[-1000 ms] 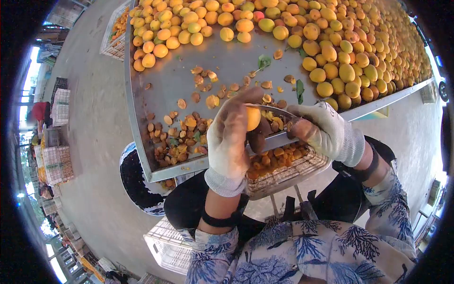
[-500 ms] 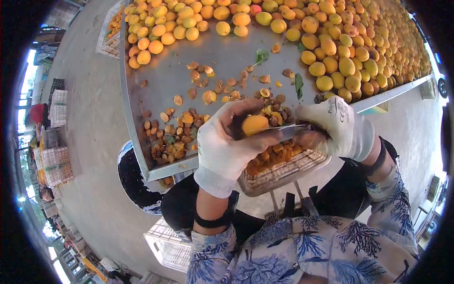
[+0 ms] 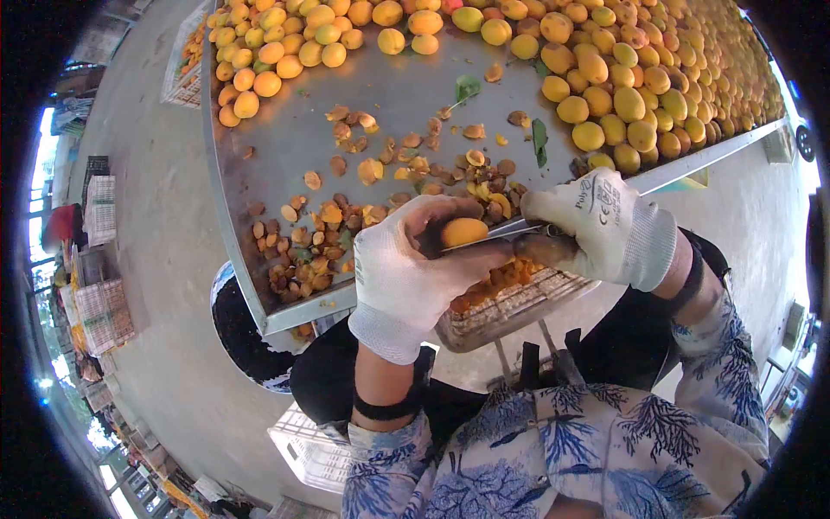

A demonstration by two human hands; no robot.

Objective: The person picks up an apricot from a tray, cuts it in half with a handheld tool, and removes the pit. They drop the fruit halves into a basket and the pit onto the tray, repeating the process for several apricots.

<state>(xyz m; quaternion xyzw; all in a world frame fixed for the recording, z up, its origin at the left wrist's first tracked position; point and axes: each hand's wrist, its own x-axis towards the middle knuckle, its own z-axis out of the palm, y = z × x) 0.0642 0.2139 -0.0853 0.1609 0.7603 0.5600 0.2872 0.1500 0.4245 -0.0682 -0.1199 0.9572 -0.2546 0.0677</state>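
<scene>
My left hand, in a white glove with bare fingertips, grips a yellow-orange fruit between thumb and fingers. Opposite it, my right hand, gloved the same way, is closed around a small knife. The blade lies against the fruit's side. Just below both hands, a light crate holds orange fruit pieces. Beyond the hands, pits and scraps are scattered on the metal table.
Whole fruits are heaped at the table's back and right. Leaves lie on it. A dark-topped round container stands by the table's left corner, with a white crate below. More crates line the far left.
The view has shifted slightly, moving the table left and up in the picture. Both hands remain together at the fruit, and the blade now shows more across the gap between them.
</scene>
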